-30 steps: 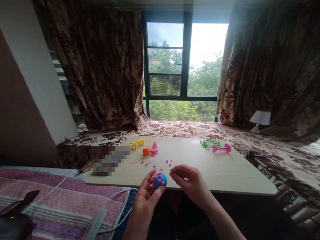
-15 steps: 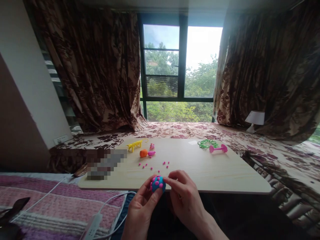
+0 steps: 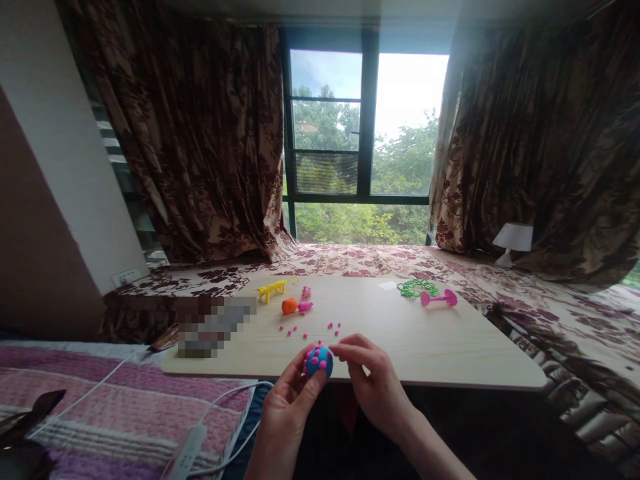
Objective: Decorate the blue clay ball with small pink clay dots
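My left hand [image 3: 289, 399] holds a blue clay ball [image 3: 315, 364] dotted with pink bits, its thumb in front and its fingers behind. Just right of the ball is my right hand [image 3: 374, 381], fingers stretched toward it and slightly apart, with nothing visible in them. Whether the fingertips touch the ball I cannot tell. Several small pink clay pellets [image 3: 295, 329] lie scattered on the table beyond my hands. Farther back sit an orange lump [image 3: 289, 306], a pink piece [image 3: 305, 306] beside it and a small pink figure [image 3: 306, 292].
The pale wooden table [image 3: 450, 353] has a yellow animal-like toy [image 3: 273, 290] at the back left. At the back right are a green stringy coil [image 3: 415, 288] and a pink dumbbell-shaped piece [image 3: 439, 299]. A blurred patch covers the left side. A power strip [image 3: 186, 453] lies lower left.
My right hand has drawn slightly away from the ball, its fingers straighter. The ball has turned a little in my left hand. The view has shifted slightly.
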Available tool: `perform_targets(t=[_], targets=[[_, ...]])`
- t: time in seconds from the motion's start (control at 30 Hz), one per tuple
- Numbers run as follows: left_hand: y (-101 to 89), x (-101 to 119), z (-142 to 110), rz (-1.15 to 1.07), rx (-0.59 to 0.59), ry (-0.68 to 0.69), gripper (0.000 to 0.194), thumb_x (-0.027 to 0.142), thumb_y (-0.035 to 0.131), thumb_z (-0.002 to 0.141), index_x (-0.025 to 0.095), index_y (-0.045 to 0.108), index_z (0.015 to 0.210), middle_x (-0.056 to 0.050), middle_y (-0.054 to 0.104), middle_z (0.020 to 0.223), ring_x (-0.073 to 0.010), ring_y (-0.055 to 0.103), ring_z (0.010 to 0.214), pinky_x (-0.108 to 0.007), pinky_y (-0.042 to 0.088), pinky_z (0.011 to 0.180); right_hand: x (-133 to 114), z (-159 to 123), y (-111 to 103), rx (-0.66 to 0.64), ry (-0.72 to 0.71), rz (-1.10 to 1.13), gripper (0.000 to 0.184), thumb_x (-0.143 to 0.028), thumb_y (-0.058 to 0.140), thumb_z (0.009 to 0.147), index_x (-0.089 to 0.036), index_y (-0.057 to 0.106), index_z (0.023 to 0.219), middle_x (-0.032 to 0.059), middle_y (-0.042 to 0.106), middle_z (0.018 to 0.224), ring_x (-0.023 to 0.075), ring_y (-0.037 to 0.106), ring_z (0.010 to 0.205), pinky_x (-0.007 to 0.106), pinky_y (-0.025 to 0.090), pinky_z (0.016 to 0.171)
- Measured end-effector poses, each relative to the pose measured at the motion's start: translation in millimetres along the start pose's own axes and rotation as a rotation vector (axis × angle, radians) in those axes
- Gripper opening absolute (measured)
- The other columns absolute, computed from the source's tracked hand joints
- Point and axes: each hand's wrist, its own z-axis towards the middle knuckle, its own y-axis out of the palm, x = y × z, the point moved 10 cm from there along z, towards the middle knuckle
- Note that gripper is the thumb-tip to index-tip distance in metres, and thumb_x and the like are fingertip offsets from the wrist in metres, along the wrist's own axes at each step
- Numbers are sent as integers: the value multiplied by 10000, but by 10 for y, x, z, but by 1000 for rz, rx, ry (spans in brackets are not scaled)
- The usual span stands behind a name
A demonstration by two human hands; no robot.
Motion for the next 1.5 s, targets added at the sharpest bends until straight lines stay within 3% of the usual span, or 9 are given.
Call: perform_targets(t=[0.13,0.27,0.5,0.6,0.73,0.9,1.1,1.33,1.5], targets=[[-89,-31,42,-74,28,-15,542,199,772,550,183,600,1064,-52,679,984,-188,632,904,-251,519,783,667,328,-86,23,193,-162,334,-121,386,842,-192,589,1097,57,628,935,144,587,821,259,483,701],[-173,-36,83,-106,46,-19,559,142,765,544,197,591,1072,-41,661,980,-184,632,893,-261,532,767,1185,548,107,-84,262,-290,170,-143,515,811,-177,670,873,53,646,868,146,596,772,293,461,770],[-157,-107,79,-165,-20,-105,466,45,682,615,195,592,1047,-34,657,971,-142,641,827,-290,529,808,1482,555,465,-231,334,-397,242,-302,502,877,-161,542,1070,63,557,1091,178,566,921,381,475,789],[-120,-143,59,-209,-46,-155,450,26,646,631,182,587,1049,-45,666,939,-160,652,812,-340,520,837,1442,595,424,-219,332,-374,214,-301,500,878,-167,561,1033,54,569,1069,170,569,906,368,475,786],[-115,-164,49,-238,-42,-192,418,38,625,640,170,585,1035,-58,675,914,-196,661,815,-388,512,849,1222,539,260,-151,317,-269,146,-236,527,842,-139,634,817,44,649,811,164,599,776,295,470,720],[-105,-176,68,-188,-36,-154,472,95,649,670,221,543,1113,-30,677,874,-154,660,717,-317,550,732,591,138,160,-109,267,-38,173,-270,472,856,-171,611,888,9,668,776,125,611,704,197,468,605],[-19,-243,28,-156,-97,-170,415,123,655,683,196,576,1084,-45,684,930,-145,653,749,-273,542,715,-117,-60,102,2,75,65,102,-155,548,797,-205,632,765,2,613,782,118,556,696,226,447,635],[-14,-252,55,-185,-128,-198,359,178,622,733,186,578,1089,-70,686,984,-191,653,847,-364,516,829,-134,-43,86,31,41,-62,132,-177,522,830,-221,646,824,22,560,809,147,524,772,274,431,705],[-83,-295,97,-151,-101,-167,372,147,645,717,169,568,1080,-86,677,1003,-171,658,790,-329,538,768,-176,-148,168,10,-20,-110,307,-99,441,825,-261,619,1017,45,539,898,172,506,836,304,434,725]])
